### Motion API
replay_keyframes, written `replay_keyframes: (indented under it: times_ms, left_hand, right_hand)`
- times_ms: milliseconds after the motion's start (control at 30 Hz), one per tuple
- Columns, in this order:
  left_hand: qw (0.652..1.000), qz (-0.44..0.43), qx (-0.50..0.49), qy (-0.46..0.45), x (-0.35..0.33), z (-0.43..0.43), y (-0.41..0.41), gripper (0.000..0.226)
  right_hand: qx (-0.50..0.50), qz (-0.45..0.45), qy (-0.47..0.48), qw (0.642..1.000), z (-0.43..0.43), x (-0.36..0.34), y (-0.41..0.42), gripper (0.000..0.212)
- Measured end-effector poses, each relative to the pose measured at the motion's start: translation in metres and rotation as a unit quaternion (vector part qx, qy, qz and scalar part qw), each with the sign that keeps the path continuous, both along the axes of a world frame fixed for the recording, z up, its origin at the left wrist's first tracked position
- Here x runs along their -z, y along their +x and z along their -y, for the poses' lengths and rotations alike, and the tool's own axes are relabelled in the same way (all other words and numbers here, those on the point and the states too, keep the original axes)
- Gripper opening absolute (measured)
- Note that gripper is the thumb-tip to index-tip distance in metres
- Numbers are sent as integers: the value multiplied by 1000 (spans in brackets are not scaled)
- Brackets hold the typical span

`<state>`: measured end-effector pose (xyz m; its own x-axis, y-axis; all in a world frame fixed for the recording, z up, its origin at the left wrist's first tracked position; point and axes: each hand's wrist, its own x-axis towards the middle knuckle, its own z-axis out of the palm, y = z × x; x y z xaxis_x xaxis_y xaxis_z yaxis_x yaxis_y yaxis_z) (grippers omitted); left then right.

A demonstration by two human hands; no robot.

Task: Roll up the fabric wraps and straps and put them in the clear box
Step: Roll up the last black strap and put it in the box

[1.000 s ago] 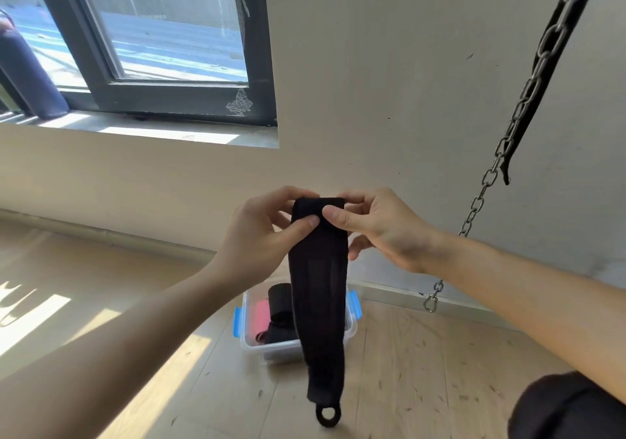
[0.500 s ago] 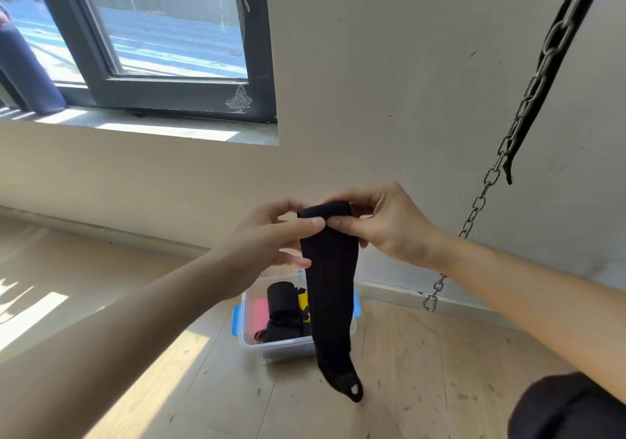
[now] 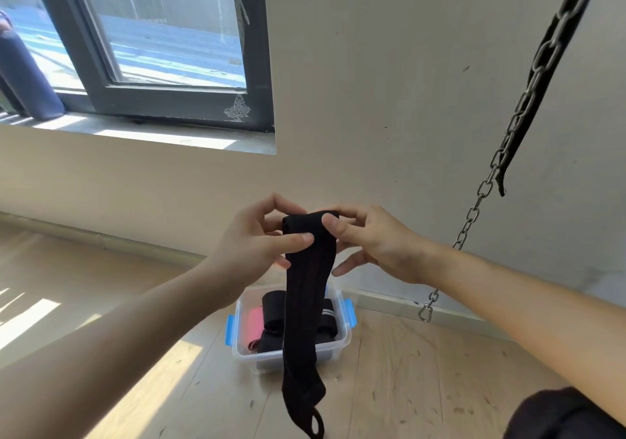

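Up high, the left hand (image 3: pixel 252 238) and right hand (image 3: pixel 376 243) both pinch the top of a long black fabric strap (image 3: pixel 306 303), arms stretched forward.

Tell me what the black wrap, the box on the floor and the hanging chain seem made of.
The black wrap: woven, probably elastic fabric, matte; it hangs limp, with ribbed lines along it. The clear box: transparent plastic, glossy; contents show through its walls. The chain: metal, likely steel; grey links with bright glints.
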<state>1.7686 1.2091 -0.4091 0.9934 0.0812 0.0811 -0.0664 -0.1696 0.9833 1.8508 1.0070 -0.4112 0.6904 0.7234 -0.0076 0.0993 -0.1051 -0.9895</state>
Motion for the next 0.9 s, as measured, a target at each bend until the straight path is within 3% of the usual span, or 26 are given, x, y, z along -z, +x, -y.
replay_keyframes:
  times_ms: [200, 500, 733, 900]
  left_hand:
    - [1000, 19, -12, 2, 2, 5, 5, 27]
    - [992, -110, 25, -58, 9, 5, 10, 26]
    - [991, -116, -3, -70, 11, 4, 15, 33]
    - [993, -99, -20, -67, 12, -3, 15, 25]
  right_hand:
    - [24, -2, 19, 1000, -3, 2, 5, 28]
    - [65, 56, 19, 996, -7, 13, 13, 23]
    - [61, 72, 36, 995, -16, 16, 12, 27]
    - [54, 2, 22, 998, -20, 14, 11, 39]
